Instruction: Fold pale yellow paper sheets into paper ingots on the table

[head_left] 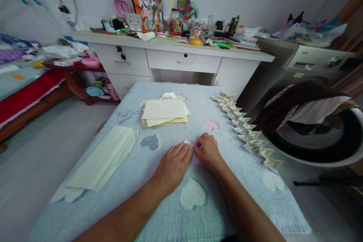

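Fingers pinch a small white paper piece (186, 142), centre frame!
Left hand (174, 164) clasps it, right hand (208, 150) nips its edge (folds mostly hidden); at right, boat-shaped paper folds (241, 121) look finished; cream sheets (164, 109), upper centre, and pale-green sheets (102, 159), left, seemingly remain.

- left forearm (133, 206) bare, angling in from lower left
- left hand (174, 162) back up, fingers (181, 152) close together
- right forearm (244, 198) bare, from lower right
- right hand (208, 150) curled, near left
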{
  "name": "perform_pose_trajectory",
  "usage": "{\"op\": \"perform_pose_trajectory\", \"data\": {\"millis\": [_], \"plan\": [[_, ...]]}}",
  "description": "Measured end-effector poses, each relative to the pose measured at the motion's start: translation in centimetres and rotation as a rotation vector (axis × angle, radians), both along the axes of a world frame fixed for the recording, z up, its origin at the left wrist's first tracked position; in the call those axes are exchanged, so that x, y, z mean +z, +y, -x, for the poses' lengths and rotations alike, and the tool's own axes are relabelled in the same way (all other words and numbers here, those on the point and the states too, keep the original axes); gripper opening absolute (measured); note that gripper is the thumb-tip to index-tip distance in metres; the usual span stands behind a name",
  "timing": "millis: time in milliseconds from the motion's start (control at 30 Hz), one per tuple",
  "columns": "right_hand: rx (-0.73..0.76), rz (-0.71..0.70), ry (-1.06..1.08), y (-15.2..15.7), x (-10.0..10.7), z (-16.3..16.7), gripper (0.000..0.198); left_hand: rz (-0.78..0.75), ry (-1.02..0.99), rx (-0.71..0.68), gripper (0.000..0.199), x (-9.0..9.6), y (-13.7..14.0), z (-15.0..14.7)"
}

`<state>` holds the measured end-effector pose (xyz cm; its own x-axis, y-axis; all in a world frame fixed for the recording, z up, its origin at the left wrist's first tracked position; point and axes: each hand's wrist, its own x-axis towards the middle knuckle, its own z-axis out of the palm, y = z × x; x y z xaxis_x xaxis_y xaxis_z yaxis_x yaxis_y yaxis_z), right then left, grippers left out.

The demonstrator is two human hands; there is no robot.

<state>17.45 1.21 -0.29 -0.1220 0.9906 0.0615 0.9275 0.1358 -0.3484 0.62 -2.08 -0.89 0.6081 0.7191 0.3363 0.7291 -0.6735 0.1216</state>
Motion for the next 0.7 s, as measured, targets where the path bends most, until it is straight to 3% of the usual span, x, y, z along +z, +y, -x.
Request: {"op": "perform_pose_trajectory", "data": {"millis": [300, 700], "plan": [[-0.008, -0.014, 0.018, 0.0, 0.0, 0.0, 0.013, -0.036, 0.039, -0.012, 0.039, -1.2, -0.1, -0.1], [0.029, 0.012, 0.053, -0.1, 0.3, -0.5, 0.012, -0.011, 0.019, 0.004, 0.04, -1.5, -0.1, 0.0]]}}
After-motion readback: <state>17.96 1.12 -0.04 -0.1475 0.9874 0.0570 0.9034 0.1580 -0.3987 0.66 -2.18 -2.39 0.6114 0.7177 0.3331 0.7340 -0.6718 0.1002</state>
